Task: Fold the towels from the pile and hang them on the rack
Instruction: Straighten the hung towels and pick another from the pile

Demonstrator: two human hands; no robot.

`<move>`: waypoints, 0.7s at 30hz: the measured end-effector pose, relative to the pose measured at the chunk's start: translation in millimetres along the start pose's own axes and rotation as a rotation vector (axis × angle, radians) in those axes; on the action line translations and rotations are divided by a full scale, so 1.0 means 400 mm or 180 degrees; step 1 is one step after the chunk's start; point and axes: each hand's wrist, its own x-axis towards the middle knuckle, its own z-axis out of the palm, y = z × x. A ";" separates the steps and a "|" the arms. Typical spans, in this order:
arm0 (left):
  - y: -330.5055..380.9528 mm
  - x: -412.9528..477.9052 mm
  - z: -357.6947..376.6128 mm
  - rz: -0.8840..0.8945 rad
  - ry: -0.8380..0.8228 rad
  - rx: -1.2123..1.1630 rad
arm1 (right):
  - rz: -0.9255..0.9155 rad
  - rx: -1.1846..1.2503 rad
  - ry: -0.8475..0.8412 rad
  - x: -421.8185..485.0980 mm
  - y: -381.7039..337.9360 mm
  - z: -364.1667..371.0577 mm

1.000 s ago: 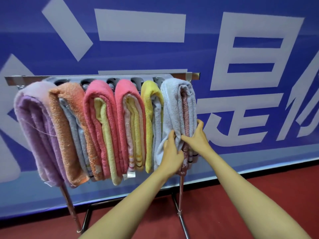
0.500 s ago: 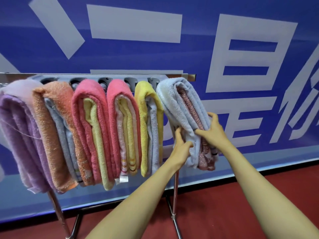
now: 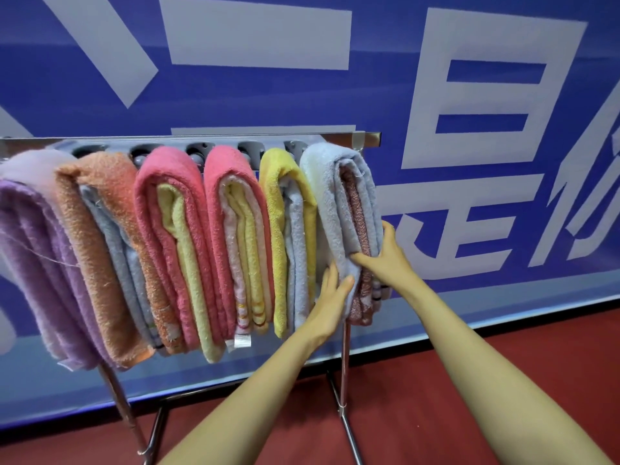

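The rack [image 3: 365, 139] looks almost full; the left hand [image 3: 330, 297] and right hand [image 3: 385, 260] grasp the grey towel [image 3: 335, 196] at its right end.

A blue banner [image 3: 385, 62] fills the wall behind, printed with huge pale-grey characters [image 3: 486, 35]. Along its lower edge runs a lighter blue band [image 3: 503, 293]. Below that lies a dull red floor [image 3: 385, 414], evenly lit, without hard shadows.

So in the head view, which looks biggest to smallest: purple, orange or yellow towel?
1. Purple towel, partly cut off by the frame.
2. Orange towel.
3. Yellow towel.
The wide-angle lens may skew this.
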 end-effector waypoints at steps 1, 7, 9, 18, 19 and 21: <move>-0.011 -0.006 -0.006 0.0003 -0.0025 0.0116 | -0.0023 0.0115 -0.0106 -0.003 0.001 0.003; 0.085 -0.105 -0.032 -0.0108 -0.0289 0.0776 | 0.0001 0.0007 -0.0081 -0.025 -0.035 0.063; 0.078 -0.113 -0.038 -0.0148 -0.0347 0.0851 | 0.0007 -0.0398 0.0125 -0.025 -0.026 0.086; 0.121 -0.108 -0.052 -0.0228 0.0170 0.0464 | 0.0358 -0.0745 0.1193 -0.010 0.003 0.060; 0.126 -0.107 -0.050 -0.0243 0.0161 0.0464 | 0.0308 -0.0728 0.1085 -0.013 0.004 0.066; 0.126 -0.109 -0.044 -0.0347 0.0107 0.0546 | 0.0182 -0.0683 0.0749 -0.024 0.008 0.090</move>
